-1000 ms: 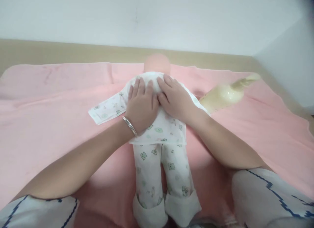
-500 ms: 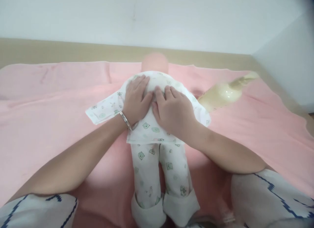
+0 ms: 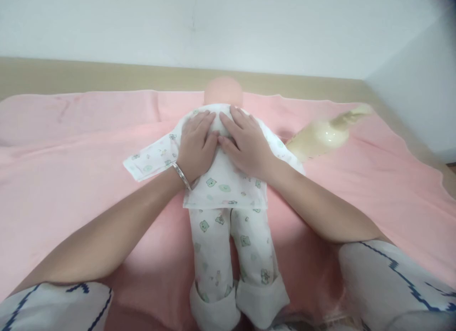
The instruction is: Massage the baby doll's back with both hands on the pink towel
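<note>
A baby doll [image 3: 223, 91] lies face down, its bald head pointing away from me. It wears a white printed shirt [image 3: 224, 188] and matching trousers [image 3: 212, 245] with turned-up cuffs. My left hand [image 3: 197, 146], a silver bangle at its wrist, rests flat on the left side of the doll's upper back. On the right side of the back lies my right hand [image 3: 247, 143], its fingers stretched toward the shoulder. The two thumbs almost meet over the spine. The doll's left sleeve [image 3: 151, 157] reaches out sideways; the other arm is partly hidden behind my right forearm.
Under the doll spreads a pink blanket [image 3: 81, 179] over a wooden surface [image 3: 117, 74]. To the right lies a glossy, yellowish, translucent object [image 3: 320, 134] with a narrow end, its kind unclear. A white wall [image 3: 228, 27] stands behind.
My right hand has moved up and outward, from the middle of the doll's back toward its right shoulder. My left hand and the doll stay where they were.
</note>
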The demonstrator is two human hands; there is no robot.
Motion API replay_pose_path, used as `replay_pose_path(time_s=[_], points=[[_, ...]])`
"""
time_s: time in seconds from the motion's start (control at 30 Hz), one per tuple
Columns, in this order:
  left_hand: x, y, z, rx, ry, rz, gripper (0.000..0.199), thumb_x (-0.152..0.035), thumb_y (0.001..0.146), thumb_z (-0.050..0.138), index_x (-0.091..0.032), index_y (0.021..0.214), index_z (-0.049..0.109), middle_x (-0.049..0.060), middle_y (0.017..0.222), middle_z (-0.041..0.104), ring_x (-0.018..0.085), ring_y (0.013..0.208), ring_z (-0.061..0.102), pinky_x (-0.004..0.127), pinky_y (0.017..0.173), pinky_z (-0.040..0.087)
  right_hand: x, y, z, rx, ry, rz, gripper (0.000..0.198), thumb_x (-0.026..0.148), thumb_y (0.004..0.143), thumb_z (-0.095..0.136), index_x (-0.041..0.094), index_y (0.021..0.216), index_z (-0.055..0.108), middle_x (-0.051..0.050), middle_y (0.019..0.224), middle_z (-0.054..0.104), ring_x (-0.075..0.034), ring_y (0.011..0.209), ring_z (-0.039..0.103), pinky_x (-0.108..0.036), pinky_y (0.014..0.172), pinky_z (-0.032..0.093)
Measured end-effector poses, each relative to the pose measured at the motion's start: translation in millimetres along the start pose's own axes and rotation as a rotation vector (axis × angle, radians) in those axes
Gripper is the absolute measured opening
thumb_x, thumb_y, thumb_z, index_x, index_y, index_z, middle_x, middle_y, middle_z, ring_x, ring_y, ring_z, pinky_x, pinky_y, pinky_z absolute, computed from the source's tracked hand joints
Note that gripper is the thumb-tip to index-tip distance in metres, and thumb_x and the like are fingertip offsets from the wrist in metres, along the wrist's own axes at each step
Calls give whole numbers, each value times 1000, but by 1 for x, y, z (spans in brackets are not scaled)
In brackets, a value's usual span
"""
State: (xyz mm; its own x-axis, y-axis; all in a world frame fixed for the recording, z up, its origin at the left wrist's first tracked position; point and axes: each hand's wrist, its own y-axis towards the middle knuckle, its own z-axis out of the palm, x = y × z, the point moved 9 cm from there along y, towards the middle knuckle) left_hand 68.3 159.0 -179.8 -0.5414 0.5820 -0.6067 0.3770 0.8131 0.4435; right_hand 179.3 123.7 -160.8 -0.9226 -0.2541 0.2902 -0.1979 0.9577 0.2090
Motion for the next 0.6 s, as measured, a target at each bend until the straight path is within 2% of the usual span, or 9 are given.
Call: replay_pose_path(time_s=[0.07, 0.17, 0.27, 0.33, 0.4, 0.5, 0.53, 0.6], points=[[0, 0, 0, 1, 3, -1, 50, -48, 103, 31, -25, 141, 53, 5, 152, 52, 24, 148, 41, 48, 129, 29, 7, -6, -2, -46, -9, -12, 55, 33, 100, 34, 14, 152, 40, -16, 164, 30, -33, 156, 23, -61, 125, 23], [-1, -1, -1, -3, 9, 8, 49, -49, 103, 32, -26, 141, 53, 5, 152, 52, 24, 147, 42, 48, 129, 29, 17, -16, -14, -155, -63, -17, 57, 26, 97, 37, 18, 153, 35, -11, 167, 25, -32, 159, 11, -62, 127, 19], [0, -1, -1, -2, 9, 10, 51, -49, 102, 32, -24, 142, 52, 8, 153, 51, 25, 148, 41, 49, 129, 28, 23, -23, -31, -279, -141, 14, 68, 20, 92, 41, 15, 157, 26, -14, 169, 14, -33, 159, -5, -59, 129, 12], [0, -1, 0, -2, 10, 11, 52, -49, 101, 33, -23, 142, 52, 8, 152, 51, 26, 148, 41, 50, 129, 28, 23, -22, -33, -284, -157, 25, 72, 19, 90, 43, 11, 159, 22, -18, 169, 7, -35, 158, -11, -59, 129, 11], [0, -1, 0, -5, 12, 15, 50, -48, 102, 33, -25, 142, 52, 7, 151, 52, 25, 147, 42, 50, 128, 29, 19, -17, -23, -185, -128, 29, 68, 20, 93, 40, 10, 158, 25, -17, 169, 12, -36, 159, -1, -61, 128, 13], [-1, -1, -1, -8, 9, 13, 48, -47, 102, 33, -27, 141, 53, 4, 151, 53, 23, 147, 42, 47, 129, 30, 14, -11, -6, -59, -61, 10, 56, 24, 97, 33, 13, 151, 40, -15, 165, 29, -34, 156, 21, -64, 126, 16], [-2, -1, -1, -9, 8, 10, 48, -47, 102, 33, -27, 141, 53, 4, 152, 52, 23, 147, 42, 47, 129, 29, 13, -10, -5, -72, -48, 9, 55, 25, 97, 32, 14, 150, 42, -14, 165, 30, -33, 156, 23, -64, 126, 17], [-2, -1, -2, -11, 8, 8, 47, -46, 102, 34, -26, 141, 53, 5, 152, 52, 24, 147, 42, 48, 129, 29, 12, -11, -10, -142, -45, 9, 57, 25, 95, 36, 16, 151, 40, -13, 167, 25, -32, 158, 16, -64, 126, 16]])
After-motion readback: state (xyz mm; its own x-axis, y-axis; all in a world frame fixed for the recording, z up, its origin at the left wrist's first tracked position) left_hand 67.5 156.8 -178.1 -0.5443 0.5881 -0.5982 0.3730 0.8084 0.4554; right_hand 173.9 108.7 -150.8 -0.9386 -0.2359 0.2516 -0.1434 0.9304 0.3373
